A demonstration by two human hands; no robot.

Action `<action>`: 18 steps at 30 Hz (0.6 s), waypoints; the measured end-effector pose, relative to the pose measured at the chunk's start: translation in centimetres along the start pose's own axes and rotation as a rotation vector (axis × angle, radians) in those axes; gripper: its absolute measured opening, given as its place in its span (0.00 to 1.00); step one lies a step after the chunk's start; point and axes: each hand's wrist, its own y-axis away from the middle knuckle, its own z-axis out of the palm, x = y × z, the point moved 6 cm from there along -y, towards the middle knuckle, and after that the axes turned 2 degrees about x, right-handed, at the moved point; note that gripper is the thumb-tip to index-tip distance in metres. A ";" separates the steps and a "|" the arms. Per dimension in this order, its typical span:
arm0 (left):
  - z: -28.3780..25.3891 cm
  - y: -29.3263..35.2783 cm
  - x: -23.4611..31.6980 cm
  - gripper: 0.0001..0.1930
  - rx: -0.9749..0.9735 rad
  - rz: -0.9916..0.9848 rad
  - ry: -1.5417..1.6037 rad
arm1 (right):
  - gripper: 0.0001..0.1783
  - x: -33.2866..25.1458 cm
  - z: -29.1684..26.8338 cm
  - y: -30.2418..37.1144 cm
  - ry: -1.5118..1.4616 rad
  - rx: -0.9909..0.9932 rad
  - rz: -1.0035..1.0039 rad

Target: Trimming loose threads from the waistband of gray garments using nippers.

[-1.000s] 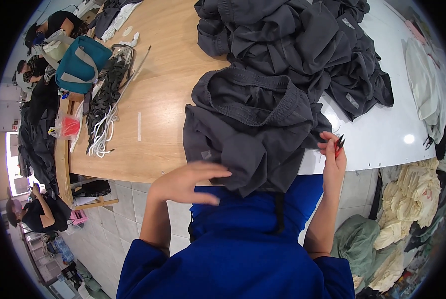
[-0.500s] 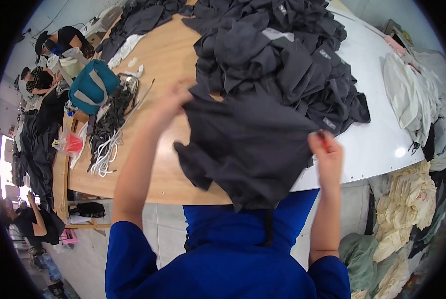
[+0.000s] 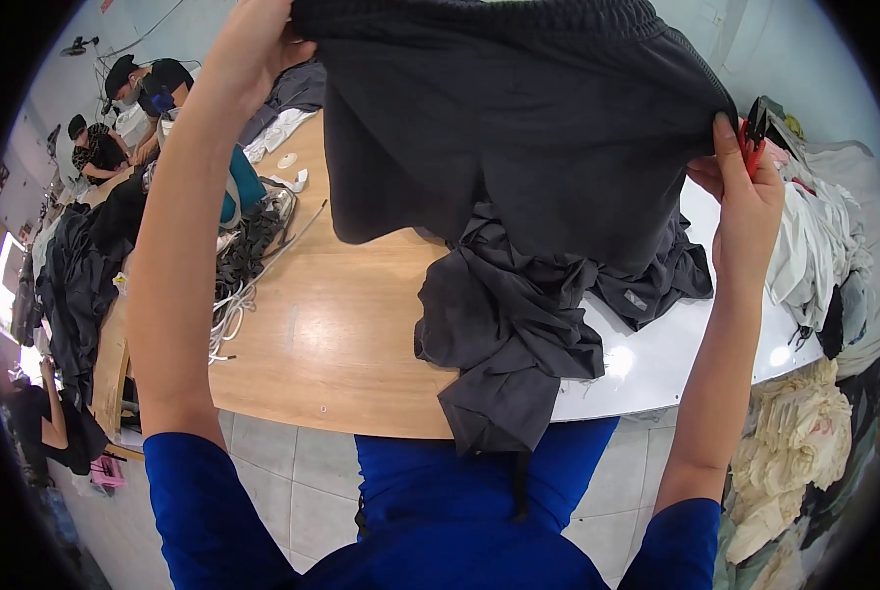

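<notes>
A pair of dark grey shorts (image 3: 499,128) is stretched out in the air above the table, its gathered elastic waistband at the top of the picture. My left hand (image 3: 273,54) is closed on the upper left corner. At the right side edge, my right hand (image 3: 740,182) pinches the cloth between thumb and fingers. A small red-handled tool with dark tips, probably thread snips (image 3: 752,143), is tucked in that same hand. Below the shorts, another crumpled dark garment (image 3: 509,324) lies on the table and reaches over its front edge. The shorts hide most of the pile behind.
The table has a wood-coloured part (image 3: 351,324) and a white part (image 3: 627,364). White cords (image 3: 231,320), black straps (image 3: 243,258) and a teal bag (image 3: 246,187) lie at the left. Pale cloth (image 3: 819,241) and cream cloth (image 3: 789,433) are heaped at right. Other people (image 3: 145,93) work at far left.
Both hands have risen and spread apart, lifting the shorts from low over the table and opening them flat. A dark garment now shows at the table's front edge.
</notes>
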 end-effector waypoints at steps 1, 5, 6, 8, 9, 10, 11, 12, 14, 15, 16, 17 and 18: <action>-0.1 0.3 -0.2 0.11 0.042 -0.034 0.000 | 0.15 -0.2 0.1 0.2 0.026 0.004 -0.039; 0.2 -1.0 -4.5 0.12 0.005 -0.236 0.185 | 0.16 0.4 1.4 -0.7 0.075 -0.075 0.014; 0.1 -1.8 -5.6 0.12 0.007 -0.246 0.183 | 0.16 0.9 1.5 -1.4 0.078 -0.080 0.024; 0.3 -3.5 -8.4 0.11 -0.089 -0.345 0.286 | 0.18 2.5 2.1 -3.9 0.124 -0.177 0.057; 0.3 -4.1 -9.1 0.11 -0.100 -0.309 0.352 | 0.18 2.9 2.6 -4.7 0.106 -0.205 0.024; 0.0 -4.3 -10.1 0.11 -0.100 -0.312 0.355 | 0.18 3.1 2.1 -4.8 0.110 -0.207 0.025; 0.6 -3.5 -8.7 0.12 -0.460 -0.047 0.622 | 0.18 2.2 2.5 -4.2 0.094 -0.199 -0.022; 0.6 -1.6 -6.6 0.12 -0.829 0.239 0.876 | 0.17 0.8 2.3 -3.3 0.085 -0.183 -0.071; -0.9 2.0 -9.1 0.14 -0.234 -0.107 0.277 | 0.16 0.7 -0.1 -0.3 0.284 -0.316 0.007; -1.6 4.0 -9.2 0.16 -0.373 -0.098 0.178 | 0.15 1.6 -2.9 1.0 0.475 -0.593 0.033; -4.4 5.8 -11.4 0.24 -0.473 -0.348 -0.550 | 0.13 2.3 -3.2 4.1 0.626 -0.874 0.120; -5.7 8.7 -12.4 0.30 -0.945 -0.027 -0.577 | 0.12 2.2 -1.8 7.1 0.502 -1.030 -0.095; -6.2 12.3 -14.2 0.34 -1.256 -0.255 -0.436 | 0.12 4.0 -1.9 10.0 0.550 -1.185 0.261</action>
